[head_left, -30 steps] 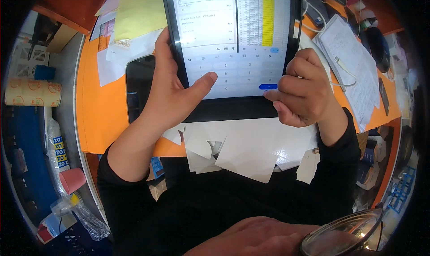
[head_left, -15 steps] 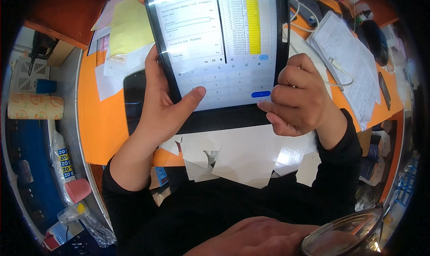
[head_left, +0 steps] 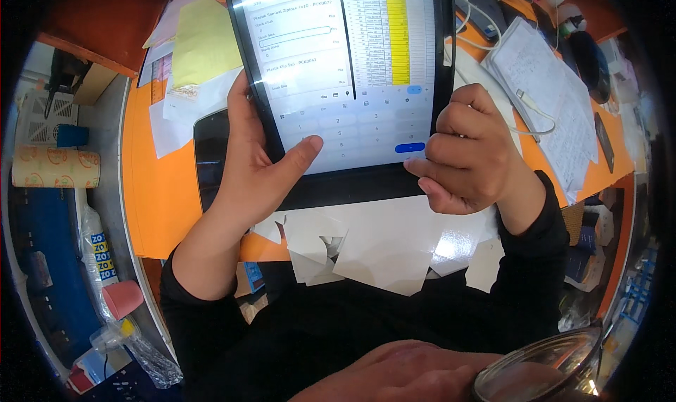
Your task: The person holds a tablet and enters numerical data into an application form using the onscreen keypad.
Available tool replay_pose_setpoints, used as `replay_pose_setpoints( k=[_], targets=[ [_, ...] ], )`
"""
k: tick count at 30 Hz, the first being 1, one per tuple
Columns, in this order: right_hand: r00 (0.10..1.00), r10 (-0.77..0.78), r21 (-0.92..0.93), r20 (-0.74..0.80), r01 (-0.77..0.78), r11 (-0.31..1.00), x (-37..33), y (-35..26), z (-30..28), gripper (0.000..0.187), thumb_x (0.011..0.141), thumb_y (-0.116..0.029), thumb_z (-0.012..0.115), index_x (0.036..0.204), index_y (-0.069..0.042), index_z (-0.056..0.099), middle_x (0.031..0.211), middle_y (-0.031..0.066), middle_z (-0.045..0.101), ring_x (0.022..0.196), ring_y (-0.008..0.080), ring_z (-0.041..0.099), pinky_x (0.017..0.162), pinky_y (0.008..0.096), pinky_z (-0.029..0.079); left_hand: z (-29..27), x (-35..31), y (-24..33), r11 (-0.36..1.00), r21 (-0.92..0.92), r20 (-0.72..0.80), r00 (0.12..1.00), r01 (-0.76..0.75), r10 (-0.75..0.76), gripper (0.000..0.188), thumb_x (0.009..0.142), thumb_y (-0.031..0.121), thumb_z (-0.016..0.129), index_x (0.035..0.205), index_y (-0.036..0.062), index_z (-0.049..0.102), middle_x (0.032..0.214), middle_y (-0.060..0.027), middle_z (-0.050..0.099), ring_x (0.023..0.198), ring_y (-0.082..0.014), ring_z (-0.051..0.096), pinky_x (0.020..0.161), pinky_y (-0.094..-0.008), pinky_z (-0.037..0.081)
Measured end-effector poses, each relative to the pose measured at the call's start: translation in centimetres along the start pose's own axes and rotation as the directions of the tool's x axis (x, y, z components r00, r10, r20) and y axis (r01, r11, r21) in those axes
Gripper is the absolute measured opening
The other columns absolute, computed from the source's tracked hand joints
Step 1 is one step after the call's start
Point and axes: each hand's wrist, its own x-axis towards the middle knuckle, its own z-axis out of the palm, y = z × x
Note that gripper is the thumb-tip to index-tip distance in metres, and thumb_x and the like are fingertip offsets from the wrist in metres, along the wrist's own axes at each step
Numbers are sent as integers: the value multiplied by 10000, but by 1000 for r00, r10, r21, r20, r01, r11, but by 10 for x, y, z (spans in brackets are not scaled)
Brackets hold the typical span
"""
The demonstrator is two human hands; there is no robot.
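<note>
Tablet (head_left: 345, 71) at top centre of frame, my left hand (head_left: 250, 166) clamped on its left edge, right hand (head_left: 468, 152) curled by its lower-right corner, can't tell if gripping; probably stiff, slick, lightish, breakable, so I'd hold both side edges.

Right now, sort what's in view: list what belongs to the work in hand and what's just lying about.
Apparently in use:
rectangular black-framed tablet, screen lit
left hand, gripping its left edge
right hand, at its lower-right corner

Apparently lying about:
yellow rectangular paper sheet
handwritten white paper sheets
thin white cable
pink tapered cup
</note>
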Motion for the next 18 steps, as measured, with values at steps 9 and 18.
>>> replay_pose_setpoints(
  k=[9, 18],
  targets=[
    [1000, 3, 19, -11, -3, 1000, 1, 0, 0, 231, 741, -241, 595, 667, -80, 743, 561, 12, 512, 609, 160, 466, 687, 354, 382, 0, 1, 1, 999, -50, 10, 1000, 2, -2, 897, 812, -14, 642, 1460, 75, 29, 1369, -237, 330, 1344, -318, 345, 1085, -458, 339],
    [1000, -10, 9, -17, 10, 1000, 0, 1, 0, 226, 725, -247, 603, 673, -79, 744, 573, 12, 526, 638, 170, 477, 697, 368, 386, 0, -2, 3, 996, -78, 4, 1000, 31, -30, 880, 828, -10, 629, 1462, 76, 25, 1353, -236, 349, 1325, -316, 377, 1075, -455, 359]
  ],
)
